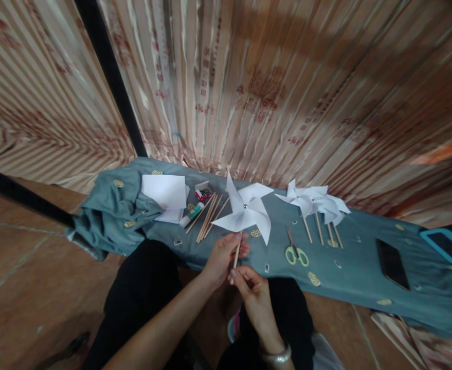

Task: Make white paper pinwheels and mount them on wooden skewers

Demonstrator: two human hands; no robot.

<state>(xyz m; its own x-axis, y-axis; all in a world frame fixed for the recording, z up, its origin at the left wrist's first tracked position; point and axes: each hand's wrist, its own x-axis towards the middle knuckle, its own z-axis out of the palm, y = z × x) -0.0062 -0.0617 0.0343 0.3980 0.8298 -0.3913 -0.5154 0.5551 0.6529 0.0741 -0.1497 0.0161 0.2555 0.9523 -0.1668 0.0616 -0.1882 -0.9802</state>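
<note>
A white paper pinwheel [253,209] with a silver pin at its centre is held up in front of me on a wooden stick. My left hand [227,255] is closed around the stick just below the paper blades. Lower down, my right hand [252,288] pinches the stick near its bottom end. Green-handled scissors [297,254] lie to the right of the pinwheel. Several finished-looking pinwheels [314,201] overlap farther right, their sticks pointing toward me. Left of the held pinwheel are loose wooden sticks [207,218].
White paper sheets [164,191] are stacked at the left, near a glue stick [192,215] and a small red box of pins [203,191]. A black phone [393,263] and a blue-framed device [447,245] lie right on the green cloth [349,277]. A patterned curtain [272,92] hangs behind.
</note>
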